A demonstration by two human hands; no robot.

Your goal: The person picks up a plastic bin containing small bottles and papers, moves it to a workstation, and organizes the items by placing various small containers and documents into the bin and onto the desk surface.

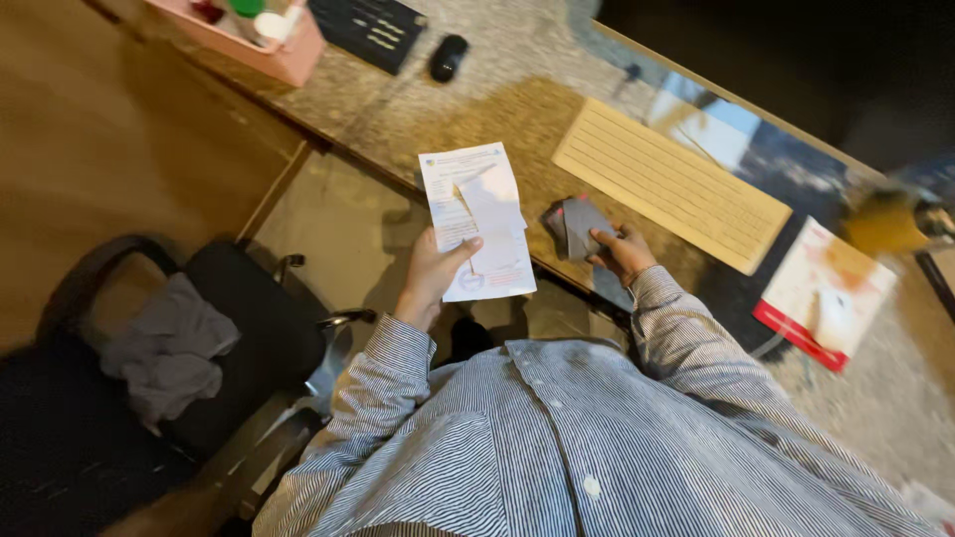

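My left hand (431, 276) holds a white printed paper sheet (476, 221) by its lower edge, thumb on top, in front of the desk's edge. A smaller white slip lies over the sheet's right half. My right hand (622, 251) grips a dark grey wallet-like pouch (574, 225) that rests on the stone-patterned desk (477, 109). Both sleeves are blue-and-white striped.
A tan lined board (668, 182) lies on the desk beyond my right hand. A red-and-white booklet (826, 293) sits at the right. A black mouse (447, 57), a dark keyboard (368, 28) and a pink tray (274, 50) stand farther left. A black chair (249, 328) with grey cloth (169, 353) is at my left.
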